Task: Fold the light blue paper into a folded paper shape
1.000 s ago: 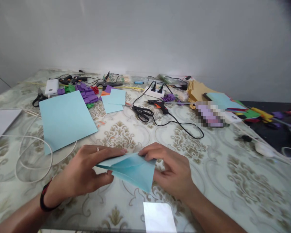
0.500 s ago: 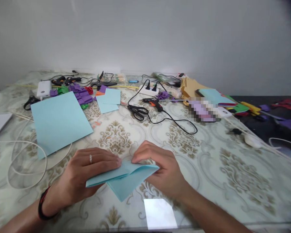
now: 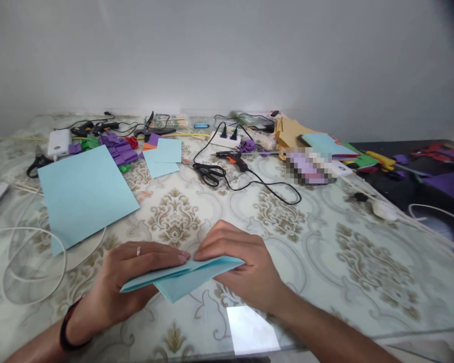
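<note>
A folded light-blue sheet of paper (image 3: 191,283) is held between both hands above the table, its flaps partly spread and one corner pointing down. My left hand (image 3: 136,272) grips its left part, fingers laid over the top and thumb underneath, mostly hidden. On the other side, my right hand (image 3: 242,259) is closed on the right part, fingertips pressing the top edge close to the left fingertips. A large flat light-blue sheet (image 3: 89,196) lies to the left, beyond my left hand.
Farther back lie small light-blue squares (image 3: 168,151), black scissors (image 3: 210,174), a glue gun (image 3: 232,159) with its looping cord and a power strip (image 3: 225,139). Purple folded pieces (image 3: 119,148) stand behind the large sheet. A white cable (image 3: 62,272) loops at the left; brown envelopes (image 3: 289,131) sit right.
My right fingertips have moved left, nearer the left ones, and press on the paper's top. The folded paper is tilted flatter, with its lower corner raised. The view has shifted slightly.
</note>
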The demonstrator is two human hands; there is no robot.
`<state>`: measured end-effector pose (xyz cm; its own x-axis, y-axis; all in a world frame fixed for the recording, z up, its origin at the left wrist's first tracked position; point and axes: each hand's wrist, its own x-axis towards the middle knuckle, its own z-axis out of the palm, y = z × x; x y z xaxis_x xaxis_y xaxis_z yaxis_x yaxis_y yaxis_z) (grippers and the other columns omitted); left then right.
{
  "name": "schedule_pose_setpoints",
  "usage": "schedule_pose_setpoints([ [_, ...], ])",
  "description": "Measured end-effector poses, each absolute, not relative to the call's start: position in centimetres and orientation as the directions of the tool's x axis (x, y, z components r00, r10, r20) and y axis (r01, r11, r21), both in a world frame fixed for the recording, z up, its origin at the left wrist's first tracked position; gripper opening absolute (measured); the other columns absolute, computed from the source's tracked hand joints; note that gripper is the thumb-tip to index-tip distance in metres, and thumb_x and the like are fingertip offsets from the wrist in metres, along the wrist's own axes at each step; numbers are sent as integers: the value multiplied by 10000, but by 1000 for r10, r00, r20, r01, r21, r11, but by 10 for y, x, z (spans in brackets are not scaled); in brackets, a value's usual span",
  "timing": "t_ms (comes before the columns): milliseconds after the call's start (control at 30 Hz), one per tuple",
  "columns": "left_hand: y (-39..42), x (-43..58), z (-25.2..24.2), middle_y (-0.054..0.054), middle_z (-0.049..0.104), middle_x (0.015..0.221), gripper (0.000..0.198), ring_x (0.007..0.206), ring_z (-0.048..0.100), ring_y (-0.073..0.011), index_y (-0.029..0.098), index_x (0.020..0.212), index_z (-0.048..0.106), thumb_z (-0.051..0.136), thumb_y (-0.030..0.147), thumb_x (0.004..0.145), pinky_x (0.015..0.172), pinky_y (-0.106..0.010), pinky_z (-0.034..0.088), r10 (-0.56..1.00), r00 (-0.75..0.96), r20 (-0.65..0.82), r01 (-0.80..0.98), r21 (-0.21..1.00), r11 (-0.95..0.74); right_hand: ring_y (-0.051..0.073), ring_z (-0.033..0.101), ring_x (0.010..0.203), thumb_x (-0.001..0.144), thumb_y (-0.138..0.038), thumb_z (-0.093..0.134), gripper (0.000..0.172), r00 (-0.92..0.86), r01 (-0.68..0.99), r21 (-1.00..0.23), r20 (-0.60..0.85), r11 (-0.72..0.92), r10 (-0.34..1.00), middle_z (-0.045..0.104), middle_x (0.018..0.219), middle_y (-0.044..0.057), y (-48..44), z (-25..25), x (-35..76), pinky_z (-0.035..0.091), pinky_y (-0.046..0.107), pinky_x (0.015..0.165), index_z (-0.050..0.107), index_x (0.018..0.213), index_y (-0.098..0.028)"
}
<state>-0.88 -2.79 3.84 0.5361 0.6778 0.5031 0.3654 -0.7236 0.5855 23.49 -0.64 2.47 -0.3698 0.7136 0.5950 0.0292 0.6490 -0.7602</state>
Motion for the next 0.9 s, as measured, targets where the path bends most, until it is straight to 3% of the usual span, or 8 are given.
schedule_pose_setpoints([
  [167,-33,-15,33,-43,815,1168,319,1048,793,-225,296,1276,695,662,211,971,909,-279,653,717,522,462,381,626,-680,195,706,744,916,-184,754,100,-322,24,-728,643,685,695,804,814,43,-6,29,238,586,357,685,808,963,-254],
  [367,-30,-19,38,-54,811,1181,280,1048,792,-211,264,1276,694,646,266,1000,871,-266,662,665,551,504,357,577,-734,206,722,747,908,-201,777,112,-279,-43,-729,665,683,692,817,829,47,-4,30,242,581,387,705,823,990,-262],
  [667,-34,-28,41,-11,790,1243,302,1085,775,-226,308,1292,712,615,260,1010,899,-292,650,723,485,492,387,620,-682,201,733,722,885,-159,793,140,-249,-110,-715,693,691,677,816,819,44,1,34,250,553,393,696,824,981,-255],
  [900,-33,-37,43,-4,760,1307,340,1149,747,-214,297,1352,668,614,310,1017,956,-286,627,679,580,451,391,576,-717,194,713,732,907,-180,777,85,-268,-143,-681,725,718,635,809,818,55,1,36,251,549,384,710,822,949,-239],
])
